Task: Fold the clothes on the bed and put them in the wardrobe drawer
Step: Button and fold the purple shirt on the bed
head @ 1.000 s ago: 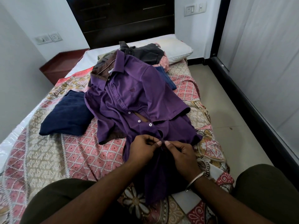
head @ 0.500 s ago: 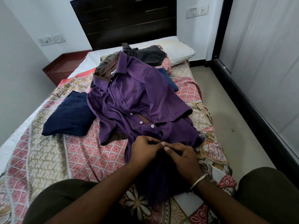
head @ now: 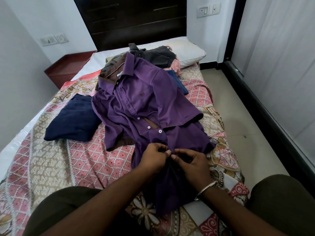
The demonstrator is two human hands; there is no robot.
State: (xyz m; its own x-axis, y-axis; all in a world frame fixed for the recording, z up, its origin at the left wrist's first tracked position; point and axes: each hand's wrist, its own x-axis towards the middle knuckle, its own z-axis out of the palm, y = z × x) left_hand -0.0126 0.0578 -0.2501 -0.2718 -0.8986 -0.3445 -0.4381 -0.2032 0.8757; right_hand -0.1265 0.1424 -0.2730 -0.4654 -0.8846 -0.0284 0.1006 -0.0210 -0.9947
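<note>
A purple button-up shirt (head: 144, 103) lies spread lengthwise on the patterned bedspread (head: 51, 159), collar toward the headboard, its front partly unbuttoned with white buttons showing. My left hand (head: 154, 157) and my right hand (head: 190, 163) meet at the shirt's lower placket, each pinching the purple fabric between thumb and fingertips. A folded navy garment (head: 75, 121) rests to the left of the shirt. More clothes, a dark grey piece (head: 156, 56) and a blue one (head: 177, 81), are piled behind the collar.
A white pillow (head: 189, 51) lies under the dark headboard (head: 131, 21). A reddish bedside unit (head: 68, 68) stands at the left wall. Tiled floor (head: 238, 116) runs along the bed's right side, beside a pale panelled wall with a black base. My knees frame the bottom corners.
Both hands stay at the same spot on the placket, with small finger movements on the fabric. The view has shifted slightly; the shirt lies as before.
</note>
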